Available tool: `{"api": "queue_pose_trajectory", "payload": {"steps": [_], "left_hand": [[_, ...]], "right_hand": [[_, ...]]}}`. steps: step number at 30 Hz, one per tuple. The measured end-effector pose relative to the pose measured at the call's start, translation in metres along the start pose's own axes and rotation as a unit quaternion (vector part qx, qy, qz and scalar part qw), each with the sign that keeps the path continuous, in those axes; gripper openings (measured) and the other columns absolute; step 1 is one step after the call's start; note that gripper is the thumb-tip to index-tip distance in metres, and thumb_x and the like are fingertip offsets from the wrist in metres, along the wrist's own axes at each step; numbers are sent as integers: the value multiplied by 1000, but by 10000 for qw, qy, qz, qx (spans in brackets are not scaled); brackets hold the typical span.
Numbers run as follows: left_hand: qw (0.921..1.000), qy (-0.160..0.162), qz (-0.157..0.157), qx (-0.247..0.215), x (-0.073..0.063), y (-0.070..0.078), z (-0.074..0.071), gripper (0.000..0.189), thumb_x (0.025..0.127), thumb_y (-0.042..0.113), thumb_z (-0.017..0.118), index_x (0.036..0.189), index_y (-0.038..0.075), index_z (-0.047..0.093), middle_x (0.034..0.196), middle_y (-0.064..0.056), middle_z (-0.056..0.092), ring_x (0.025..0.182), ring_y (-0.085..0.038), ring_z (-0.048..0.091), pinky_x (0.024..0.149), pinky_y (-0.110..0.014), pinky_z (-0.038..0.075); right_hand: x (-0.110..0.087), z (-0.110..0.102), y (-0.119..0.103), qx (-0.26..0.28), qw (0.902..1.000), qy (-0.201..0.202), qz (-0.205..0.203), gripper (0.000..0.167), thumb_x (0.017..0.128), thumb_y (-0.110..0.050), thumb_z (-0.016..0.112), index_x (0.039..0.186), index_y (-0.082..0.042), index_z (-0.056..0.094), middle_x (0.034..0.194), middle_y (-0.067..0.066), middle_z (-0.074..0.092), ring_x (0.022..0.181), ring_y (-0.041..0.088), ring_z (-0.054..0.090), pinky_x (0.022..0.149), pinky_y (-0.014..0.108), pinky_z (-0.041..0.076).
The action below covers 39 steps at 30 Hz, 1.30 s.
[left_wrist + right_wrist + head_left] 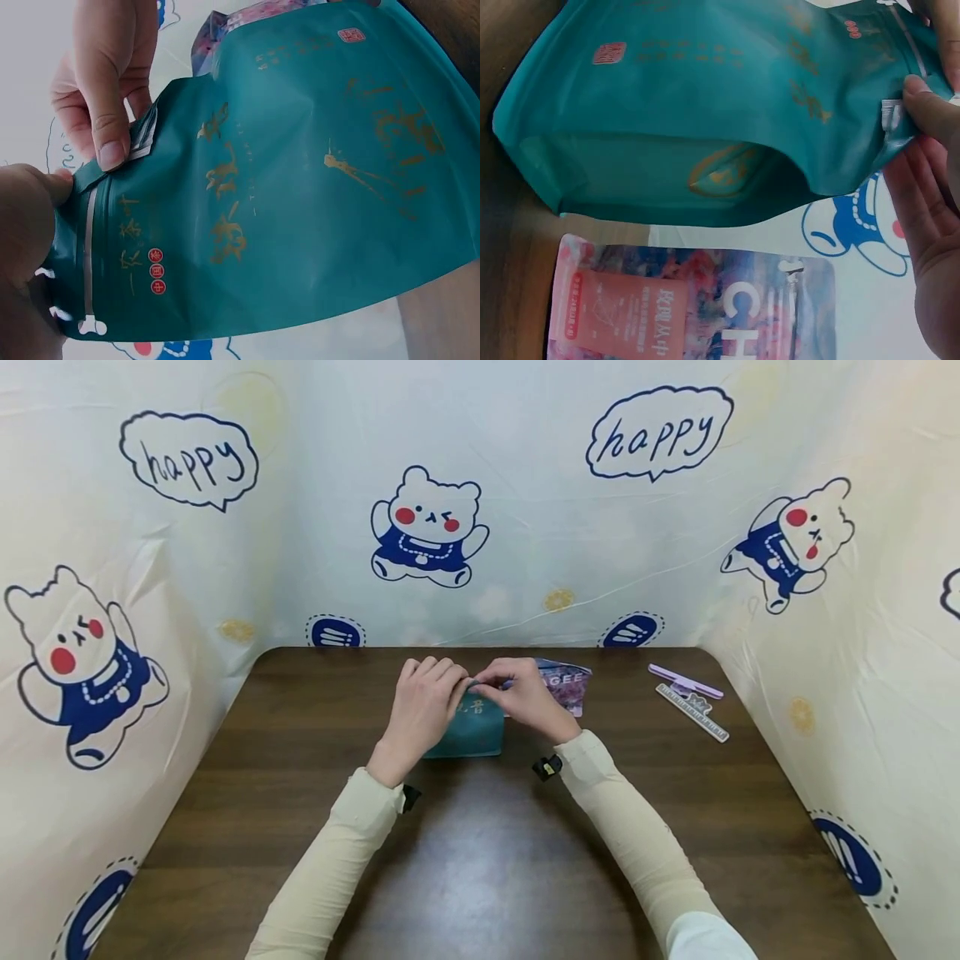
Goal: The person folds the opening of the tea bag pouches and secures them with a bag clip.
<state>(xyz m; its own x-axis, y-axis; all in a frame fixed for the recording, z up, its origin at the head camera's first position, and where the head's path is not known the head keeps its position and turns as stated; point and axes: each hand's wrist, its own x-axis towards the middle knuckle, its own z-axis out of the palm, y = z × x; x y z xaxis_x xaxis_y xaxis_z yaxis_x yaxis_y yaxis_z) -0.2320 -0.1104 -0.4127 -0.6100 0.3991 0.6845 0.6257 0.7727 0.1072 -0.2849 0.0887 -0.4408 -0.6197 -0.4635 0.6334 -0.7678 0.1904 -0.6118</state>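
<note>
A teal tea pouch (467, 742) with gold Chinese writing stands on the table, held at its top by both hands. My left hand (427, 700) grips the top edge at one end, beside the white zip strip (91, 247) that runs below the rim. At the other end of that edge, my right hand (531, 697) pinches the corner between thumb (931, 105) and fingers, next to a small white printed patch (891, 115). In the right wrist view, the pouch's bottom gusset (622, 180) faces the camera. Most of the left fingers are hidden behind the pouch in the left wrist view.
A pink and purple printed pouch (572, 687) sits just behind and right of the teal one. Farther right on the brown table (465, 860) lie a purple bar clip (693, 685) and a white ruler-like clip (693, 714). Patterned cloth (525, 527) rises around the table.
</note>
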Motion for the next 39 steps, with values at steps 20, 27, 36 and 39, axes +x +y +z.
{"api": "queue_pose_trajectory", "payload": {"steps": [20, 27, 36, 39], "left_hand": [[9988, 137, -91, -470, 0, -1, 4, 16, 99, 21, 68, 94, 9, 76, 88, -6, 73, 79, -25, 57, 73, -37, 36], [9975, 126, -270, -643, 1, -2, 5, 18, 99, 24, 66, 89, 10, 73, 80, -4, 68, 72, -23, 51, 70, -35, 32], [9975, 84, -258, -651, 0, -1, 5, 19, 102, 21, 63, 91, 9, 73, 81, -5, 69, 72, -23, 51, 71, -36, 32], [9978, 2, -327, -569, 1, 0, 5, 21, 103, 22, 61, 93, 9, 73, 83, -6, 70, 74, -24, 53, 72, -37, 34]], "right_hand": [[-1, -4, -3, 0, 9996, -249, -96, 6, 90, -8, 77, 95, -11, 80, 87, 0, 73, 67, 9, 60, 61, 27, 53], [0, -4, -6, 149, 9995, -288, -4, 5, 90, -8, 78, 93, -10, 80, 87, 2, 74, 68, 11, 62, 63, 28, 55], [2, -6, -8, 210, 9991, -359, 87, 6, 89, -7, 78, 94, -8, 81, 88, 1, 75, 69, 10, 64, 65, 28, 57], [3, -7, -8, 251, 9986, -453, 123, 6, 90, -7, 77, 95, -8, 81, 87, 1, 75, 71, 11, 66, 67, 29, 58]]}}
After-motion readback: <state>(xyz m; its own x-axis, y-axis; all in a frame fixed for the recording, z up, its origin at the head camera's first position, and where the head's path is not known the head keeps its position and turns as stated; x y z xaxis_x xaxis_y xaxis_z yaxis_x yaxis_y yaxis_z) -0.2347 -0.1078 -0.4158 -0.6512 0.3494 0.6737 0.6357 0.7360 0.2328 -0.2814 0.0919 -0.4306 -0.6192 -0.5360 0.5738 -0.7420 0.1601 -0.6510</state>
